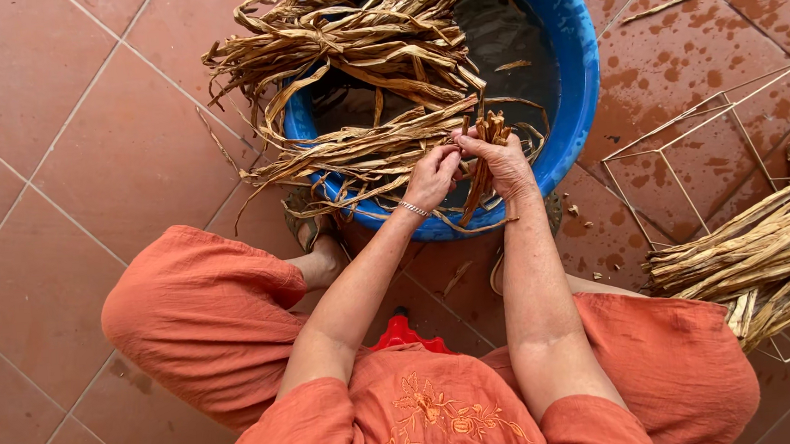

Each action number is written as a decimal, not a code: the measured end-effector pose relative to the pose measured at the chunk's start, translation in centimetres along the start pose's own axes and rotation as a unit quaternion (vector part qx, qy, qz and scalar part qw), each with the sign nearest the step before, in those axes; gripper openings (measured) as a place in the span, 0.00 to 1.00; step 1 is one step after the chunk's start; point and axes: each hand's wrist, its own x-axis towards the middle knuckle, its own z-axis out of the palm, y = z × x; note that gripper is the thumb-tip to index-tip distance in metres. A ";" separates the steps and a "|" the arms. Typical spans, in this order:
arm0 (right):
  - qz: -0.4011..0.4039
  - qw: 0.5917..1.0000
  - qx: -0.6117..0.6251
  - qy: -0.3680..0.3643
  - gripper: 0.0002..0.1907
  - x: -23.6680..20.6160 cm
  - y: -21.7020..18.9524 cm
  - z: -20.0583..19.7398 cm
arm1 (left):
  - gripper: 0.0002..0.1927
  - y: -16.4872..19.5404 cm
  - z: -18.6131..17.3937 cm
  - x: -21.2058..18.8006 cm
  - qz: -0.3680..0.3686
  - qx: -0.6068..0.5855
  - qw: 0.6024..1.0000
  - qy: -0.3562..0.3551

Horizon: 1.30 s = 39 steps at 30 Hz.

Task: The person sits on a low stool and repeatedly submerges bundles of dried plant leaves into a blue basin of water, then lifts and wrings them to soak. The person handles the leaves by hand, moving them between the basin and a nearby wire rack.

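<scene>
One head-worn view, straight down and close over the blue basin (578, 61) on tiled floor (58, 181).

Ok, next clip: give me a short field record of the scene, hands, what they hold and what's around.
setting: tiled floor, wet patches at right
left hand: pinching dried leaves over the basin rim
right hand: gripping a small leaf bunch
basin: blue, round, holds water, leaves draped across it
wire frame: on floor at right
leaf pile: lying on the frame
seat: red stool, mostly hidden
</scene>
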 end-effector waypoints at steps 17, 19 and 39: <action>-0.157 0.940 0.124 0.277 0.06 2.6 -2.2 -6.2 | 0.11 2.4 2.4 -4.4 0.170 0.321 0.931 -0.023; -0.176 0.924 0.106 0.324 0.05 3.0 -4.0 -9.0 | 0.10 1.6 1.3 -5.1 0.212 0.319 0.923 -0.044; -0.182 0.937 -0.233 0.187 0.06 5.0 0.5 -4.1 | 0.13 0.2 -6.6 5.7 0.195 0.561 0.803 0.054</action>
